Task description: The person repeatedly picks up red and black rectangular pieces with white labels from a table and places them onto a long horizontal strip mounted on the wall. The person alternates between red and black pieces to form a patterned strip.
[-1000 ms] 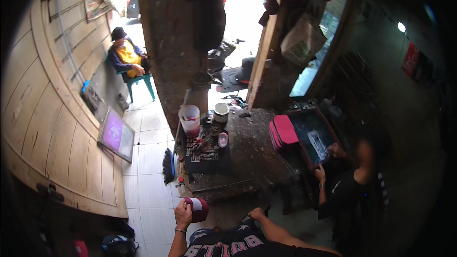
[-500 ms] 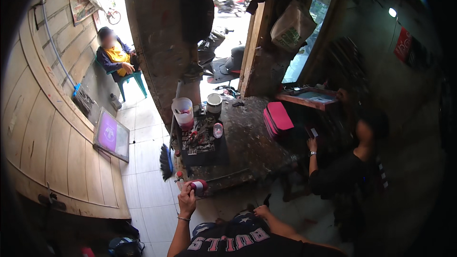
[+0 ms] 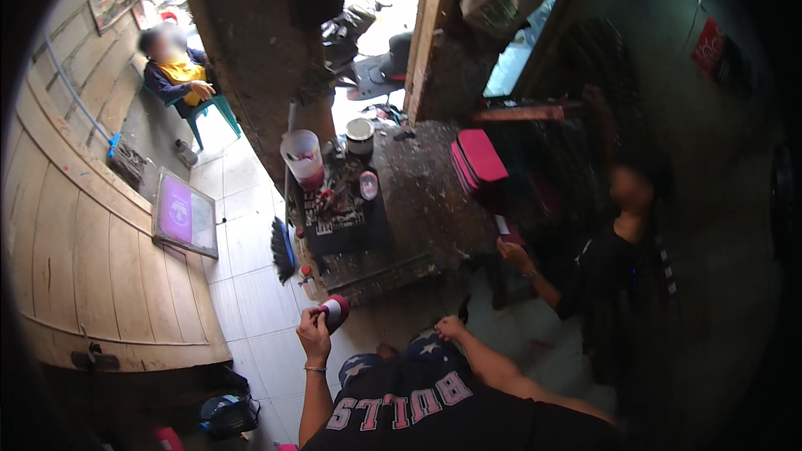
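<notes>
Dark, stain-spattered workbench [image 3: 422,213] fills the middle of a dim room, with pale floor tiles [image 3: 251,305] towards 8 o'clock. At 7 o'clock, just off the bench's near edge, is a small dark red piece [image 3: 337,311], rounded at its outer end, smooth-looking and bearing a white patch. The left hand [image 3: 313,336] has thumb and fingers closed on its edge, pinching it.

Towards 5 o'clock the right hand [image 3: 451,329] is curled beside the person's leg; a dark object [image 3: 464,309] shows against it, but I cannot tell whether the fingers grip it.

Counted on the bench: one pale bucket [image 3: 302,159] at 10 o'clock, one round tin [image 3: 360,137] at 11, one small pinkish jar [image 3: 368,185] near them, and one bright pink stack [image 3: 479,164] at 2, its layers too blurred to count. Two other people show: one seated [image 3: 180,79] at 10 o'clock, one co-worker [image 3: 614,263] between 3 and 4, whose hand [image 3: 515,257] is at a second dark red piece [image 3: 508,230], also white-patched.
</notes>
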Demonstrator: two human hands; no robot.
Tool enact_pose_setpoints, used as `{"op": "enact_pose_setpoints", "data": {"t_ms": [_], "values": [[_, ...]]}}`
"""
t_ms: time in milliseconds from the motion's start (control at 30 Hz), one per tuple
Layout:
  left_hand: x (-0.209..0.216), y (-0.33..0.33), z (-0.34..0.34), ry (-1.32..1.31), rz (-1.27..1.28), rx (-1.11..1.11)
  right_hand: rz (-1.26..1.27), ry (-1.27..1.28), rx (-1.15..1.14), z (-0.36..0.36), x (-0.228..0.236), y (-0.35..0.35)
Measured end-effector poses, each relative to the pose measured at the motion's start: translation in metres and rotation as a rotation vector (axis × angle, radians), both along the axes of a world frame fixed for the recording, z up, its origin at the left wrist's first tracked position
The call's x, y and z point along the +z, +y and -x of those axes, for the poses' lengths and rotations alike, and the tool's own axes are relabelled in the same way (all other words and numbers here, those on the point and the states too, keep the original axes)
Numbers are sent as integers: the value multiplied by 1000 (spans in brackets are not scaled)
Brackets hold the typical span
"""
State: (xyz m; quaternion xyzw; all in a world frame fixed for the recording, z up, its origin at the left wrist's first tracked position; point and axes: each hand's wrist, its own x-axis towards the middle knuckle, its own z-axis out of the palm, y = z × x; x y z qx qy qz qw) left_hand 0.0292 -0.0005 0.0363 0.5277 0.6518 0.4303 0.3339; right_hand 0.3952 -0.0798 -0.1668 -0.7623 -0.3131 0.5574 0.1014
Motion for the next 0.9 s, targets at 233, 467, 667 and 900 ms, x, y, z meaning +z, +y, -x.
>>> {"op": "enact_pose_setpoints", "data": {"t_ms": [233,467,667,900], "values": [[-2,5,-19,-4,2,13,-36,-13,-85,-15,25,10],[2,10,-38,114,141,-13,-229,-157,-128,-60,-11,38],[14,21,-67,121,250,99,-344,-407,-180,-95,15,155],[21,1,-89,345,300,282,-487,-441,-229,-116,-19,254]]}}
